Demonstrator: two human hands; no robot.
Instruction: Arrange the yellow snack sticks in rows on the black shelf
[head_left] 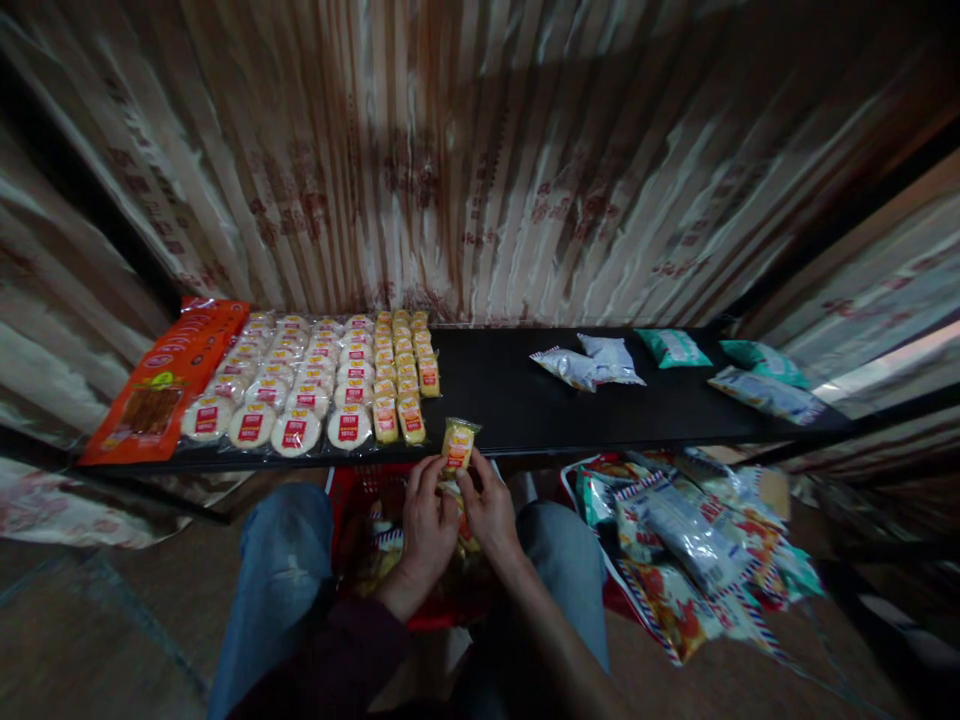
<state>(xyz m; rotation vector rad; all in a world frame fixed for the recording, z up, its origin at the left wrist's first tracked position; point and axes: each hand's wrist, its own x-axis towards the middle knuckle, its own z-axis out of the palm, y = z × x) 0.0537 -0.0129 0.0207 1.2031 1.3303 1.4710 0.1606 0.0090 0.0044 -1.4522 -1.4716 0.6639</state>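
Observation:
Between the fingers of both hands is a small yellow wrapped snack [458,446], raised upright at the shelf's front edge. My left hand [429,520] grips its left side and my right hand [489,508] its right side, fingers closed. On the black shelf [487,380], to the left of it, similar yellow snacks [385,415] stand in rows; the third row is shorter. Farther left are several rows of round white wrapped crackers [351,425] with red labels. A red basket [346,490] with more packets sits below my hands, partly hidden by them.
An orange snack bag [161,380] lies at the shelf's left end. Silver-white packets [611,358] and teal packets [673,347] lie toward the right. Below right, a second basket [615,590] overflows with bags. A patterned curtain [450,160] hangs behind.

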